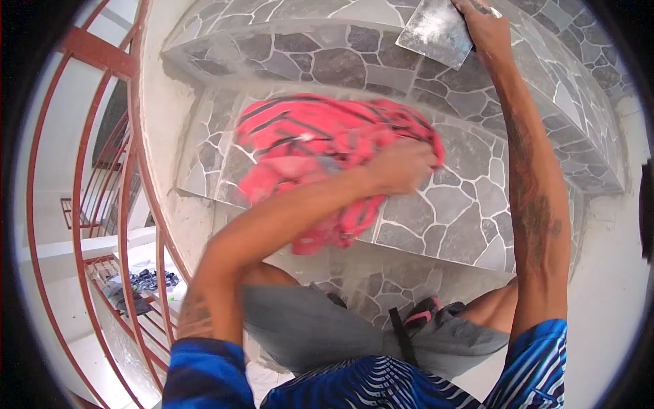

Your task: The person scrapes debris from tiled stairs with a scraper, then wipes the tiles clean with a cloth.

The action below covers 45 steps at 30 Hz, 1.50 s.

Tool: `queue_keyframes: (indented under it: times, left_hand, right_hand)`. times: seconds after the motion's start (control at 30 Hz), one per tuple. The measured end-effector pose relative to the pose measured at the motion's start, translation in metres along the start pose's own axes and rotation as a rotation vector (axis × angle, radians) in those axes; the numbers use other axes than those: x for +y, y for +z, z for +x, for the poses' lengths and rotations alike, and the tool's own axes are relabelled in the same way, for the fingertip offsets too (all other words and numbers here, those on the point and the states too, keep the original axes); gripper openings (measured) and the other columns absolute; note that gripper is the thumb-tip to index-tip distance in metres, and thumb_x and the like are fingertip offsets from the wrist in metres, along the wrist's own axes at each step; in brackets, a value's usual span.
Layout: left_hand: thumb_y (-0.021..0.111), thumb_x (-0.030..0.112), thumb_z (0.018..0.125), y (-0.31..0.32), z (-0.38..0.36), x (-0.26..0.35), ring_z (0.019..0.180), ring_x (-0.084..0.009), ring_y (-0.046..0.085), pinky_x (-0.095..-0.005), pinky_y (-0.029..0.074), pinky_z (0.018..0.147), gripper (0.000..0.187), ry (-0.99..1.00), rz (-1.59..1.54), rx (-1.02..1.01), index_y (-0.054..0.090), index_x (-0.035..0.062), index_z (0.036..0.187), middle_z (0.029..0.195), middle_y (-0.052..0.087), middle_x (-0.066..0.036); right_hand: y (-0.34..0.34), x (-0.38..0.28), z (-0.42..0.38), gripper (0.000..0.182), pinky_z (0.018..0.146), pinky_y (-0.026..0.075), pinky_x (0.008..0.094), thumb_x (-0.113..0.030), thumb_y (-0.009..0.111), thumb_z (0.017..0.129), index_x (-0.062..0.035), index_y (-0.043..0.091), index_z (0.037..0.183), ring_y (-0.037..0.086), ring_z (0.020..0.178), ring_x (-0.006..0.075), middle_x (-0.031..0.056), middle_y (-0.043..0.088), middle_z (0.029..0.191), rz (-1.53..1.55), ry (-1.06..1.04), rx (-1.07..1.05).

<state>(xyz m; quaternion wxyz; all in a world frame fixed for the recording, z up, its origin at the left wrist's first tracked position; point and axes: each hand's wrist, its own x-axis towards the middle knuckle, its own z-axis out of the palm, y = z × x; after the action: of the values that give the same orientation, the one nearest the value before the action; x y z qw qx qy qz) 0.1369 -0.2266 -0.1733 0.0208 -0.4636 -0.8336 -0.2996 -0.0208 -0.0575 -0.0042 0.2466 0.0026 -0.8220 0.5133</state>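
Note:
My left hand (403, 168) is closed on a red cloth (306, 129) with black stripes. The cloth lies bunched over a stone-patterned step (443, 218), and both it and the hand are smeared by motion. Up at the top, my right hand (487, 27) grips the edge of a flat, square metal plate (436, 31) with whitish smears on it. The plate is over the edge of the upper step (327, 51); whether it touches the stone I cannot tell. Part of the right hand's fingers is cut off by the frame.
A reddish-brown metal railing (129, 204) runs along the left side. Beyond it, dark clothes (146, 283) lie on a lower level. A white wall (610, 273) stands at the right. My shoe (422, 313) rests on the stone surface below.

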Motion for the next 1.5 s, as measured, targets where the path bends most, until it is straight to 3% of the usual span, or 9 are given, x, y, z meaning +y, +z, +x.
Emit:
queue_keyframes:
  times: [0.2, 0.33, 0.57, 0.67, 0.9, 0.97, 1.1, 1.37, 1.5]
  left_hand:
    - [0.061, 0.022, 0.083, 0.075, 0.105, -0.02, 0.114, -0.0346, 0.056, -0.0454, 0.043, 0.1, 0.034, 0.165, 0.015, 0.024, 0.061, -0.0001, 0.109, 0.118, 0.059, -0.018]
    - [0.054, 0.018, 0.083, 0.025, 0.06, -0.096, 0.121, -0.0343, 0.056, -0.044, 0.042, 0.107, 0.041, 0.223, 0.131, -0.074, 0.063, -0.0009, 0.118, 0.127, 0.06, -0.018]
    - [0.047, 0.016, 0.088, -0.178, -0.197, -0.247, 0.12, -0.0341, 0.059, -0.0414, 0.043, 0.105, 0.04, -0.705, 0.231, 0.188, 0.065, -0.0018, 0.119, 0.123, 0.064, -0.023]
    - [0.046, 0.014, 0.089, -0.202, -0.207, -0.226, 0.117, -0.0343, 0.061, -0.0409, 0.046, 0.102, 0.039, -0.903, 0.049, 0.262, 0.066, 0.0, 0.119, 0.12, 0.066, -0.023]
    - [0.055, 0.014, 0.084, -0.05, -0.017, -0.063, 0.115, -0.0351, 0.059, -0.0421, 0.047, 0.099, 0.036, -0.102, 0.144, -0.239, 0.065, 0.0003, 0.116, 0.121, 0.062, -0.021]
    - [0.052, 0.015, 0.086, -0.001, 0.016, -0.045, 0.123, -0.0359, 0.054, -0.0445, 0.041, 0.107, 0.041, 0.06, 0.143, -0.079, 0.061, -0.0004, 0.122, 0.13, 0.058, -0.021]
    - [0.046, 0.018, 0.089, 0.019, 0.036, -0.096, 0.128, -0.0325, 0.052, -0.0421, 0.039, 0.111, 0.045, -0.046, 0.078, -0.013, 0.058, 0.0021, 0.129, 0.138, 0.055, -0.018]
    - [0.05, 0.019, 0.086, -0.09, -0.079, -0.131, 0.124, -0.0346, 0.053, -0.0441, 0.042, 0.106, 0.045, -0.433, 0.337, 0.043, 0.059, 0.0005, 0.126, 0.131, 0.058, -0.017]
    - [0.054, 0.025, 0.084, -0.04, -0.03, -0.095, 0.117, -0.0398, 0.053, -0.0476, 0.043, 0.102, 0.049, -0.319, 0.528, -0.023, 0.057, -0.0046, 0.122, 0.122, 0.057, -0.024]
  right_hand:
    - [0.003, 0.003, 0.001, 0.039, 0.065, 0.049, 0.0341, -0.036, 0.073, 0.085, 0.0023, 0.072, 0.093, 0.063, 0.072, 0.0174, 0.009, 0.071, 0.081, 0.078, 0.004, -0.015]
    - [-0.013, 0.005, 0.006, 0.039, 0.064, 0.048, 0.0342, -0.036, 0.07, 0.089, 0.0023, 0.071, 0.095, 0.062, 0.07, 0.0163, 0.0098, 0.071, 0.081, 0.002, -0.118, -0.108]
    - [-0.005, -0.01, -0.002, 0.032, 0.066, 0.049, 0.0338, -0.03, 0.072, 0.089, 0.0015, 0.072, 0.094, 0.062, 0.073, 0.0157, 0.008, 0.071, 0.083, 0.201, 0.071, -0.129]
    - [0.003, -0.003, 0.001, 0.031, 0.067, 0.05, 0.0324, -0.029, 0.074, 0.087, 0.0016, 0.073, 0.092, 0.063, 0.075, 0.0153, 0.0067, 0.072, 0.084, 0.184, -0.011, -0.083]
    - [0.004, -0.002, 0.0, 0.037, 0.066, 0.05, 0.0322, -0.035, 0.074, 0.086, 0.0019, 0.074, 0.092, 0.063, 0.072, 0.0151, 0.0075, 0.072, 0.081, 0.063, 0.003, -0.05]
    - [0.006, 0.0, 0.001, 0.039, 0.065, 0.05, 0.0318, -0.036, 0.074, 0.086, 0.0019, 0.074, 0.092, 0.063, 0.071, 0.0148, 0.0071, 0.072, 0.081, 0.031, -0.039, -0.03]
    - [-0.006, 0.001, 0.0, 0.039, 0.063, 0.049, 0.0315, -0.036, 0.072, 0.087, 0.0023, 0.073, 0.095, 0.062, 0.07, 0.0138, 0.0062, 0.071, 0.081, -0.021, -0.027, -0.084]
    - [-0.004, 0.003, -0.003, 0.032, 0.062, 0.046, 0.0294, -0.03, 0.072, 0.089, 0.0014, 0.073, 0.094, 0.059, 0.069, 0.0128, 0.005, 0.07, 0.08, 0.23, -0.04, -0.108]
    - [-0.001, -0.003, 0.0, 0.034, 0.063, 0.047, 0.0307, -0.032, 0.073, 0.088, 0.0017, 0.073, 0.093, 0.059, 0.07, 0.0133, 0.0054, 0.07, 0.081, 0.182, -0.048, -0.098]
